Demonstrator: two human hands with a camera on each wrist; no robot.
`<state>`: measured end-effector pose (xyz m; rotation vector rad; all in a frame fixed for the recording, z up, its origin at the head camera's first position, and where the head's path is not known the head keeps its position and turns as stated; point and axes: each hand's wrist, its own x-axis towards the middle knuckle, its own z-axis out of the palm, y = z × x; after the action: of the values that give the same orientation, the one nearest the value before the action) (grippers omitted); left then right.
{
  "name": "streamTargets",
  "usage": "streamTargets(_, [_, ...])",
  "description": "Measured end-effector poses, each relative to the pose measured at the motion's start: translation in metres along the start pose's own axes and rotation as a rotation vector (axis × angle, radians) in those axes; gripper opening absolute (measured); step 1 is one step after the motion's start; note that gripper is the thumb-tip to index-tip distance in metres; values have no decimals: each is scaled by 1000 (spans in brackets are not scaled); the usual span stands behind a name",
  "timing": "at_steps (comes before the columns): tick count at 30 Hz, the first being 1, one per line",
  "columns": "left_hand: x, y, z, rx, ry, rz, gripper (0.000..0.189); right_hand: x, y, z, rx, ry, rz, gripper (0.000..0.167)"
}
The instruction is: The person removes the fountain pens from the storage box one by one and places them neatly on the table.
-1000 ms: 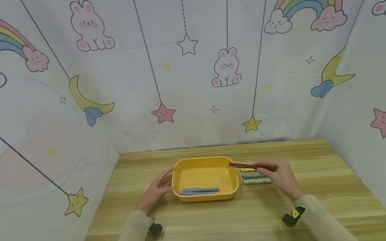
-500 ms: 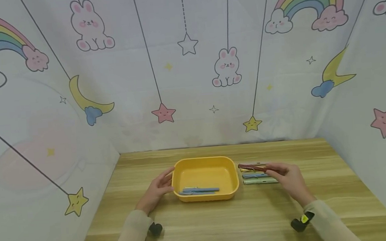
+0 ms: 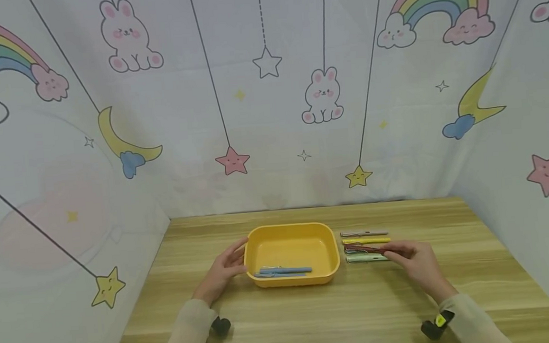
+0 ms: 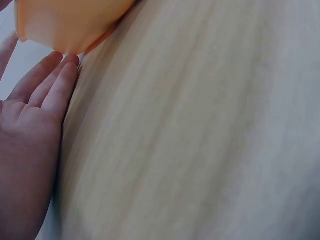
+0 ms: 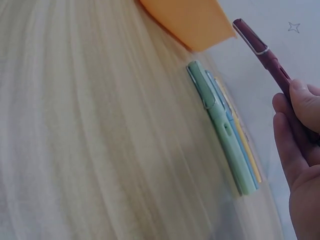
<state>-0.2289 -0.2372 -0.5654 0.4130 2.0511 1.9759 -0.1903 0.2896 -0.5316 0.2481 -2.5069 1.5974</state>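
My right hand (image 3: pixel 419 265) pinches a dark red pen (image 3: pixel 363 248) with a metal clip between thumb and fingers. In the right wrist view this red pen (image 5: pixel 257 47) is held in the air above a row of pens. That row has a green pen (image 3: pixel 364 259), a blue pen (image 5: pixel 223 95), a yellow pen (image 3: pixel 365 241) and a pale pinkish pen (image 3: pixel 365 233). From the head, the red one covers the blue one. My left hand (image 3: pixel 221 273) touches the left side of a yellow tray (image 3: pixel 294 281) with straight fingers. Blue pens (image 3: pixel 288 270) lie inside the tray, near its front wall.
The wooden table (image 3: pixel 304 323) has a wood-grain top. Behind it and along both sides hang white cloth walls (image 3: pixel 272 134) printed with rabbits, stars and rainbows. A black wrist camera (image 3: pixel 220 326) sits on the left wrist, another camera (image 3: pixel 434 329) on the right.
My right hand has carried the red pen to the right and nearer, from beside the tray's right rim to over the blue pen in the row. The left hand stays on the tray.
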Motion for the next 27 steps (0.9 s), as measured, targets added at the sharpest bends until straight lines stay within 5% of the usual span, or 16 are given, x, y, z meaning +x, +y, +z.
streamTargets(6, [-1,1,0,-5,-17,9,74,-5,11,0,0,13,-40,20])
streamTargets(21, [-2,-1,-1,-2,-18,10,73,-12,19,1,-70,-34,76,19])
streamTargets(27, [0,-1,-1,-6,-6,5,73,-12,24,1,-111,-40,52,16])
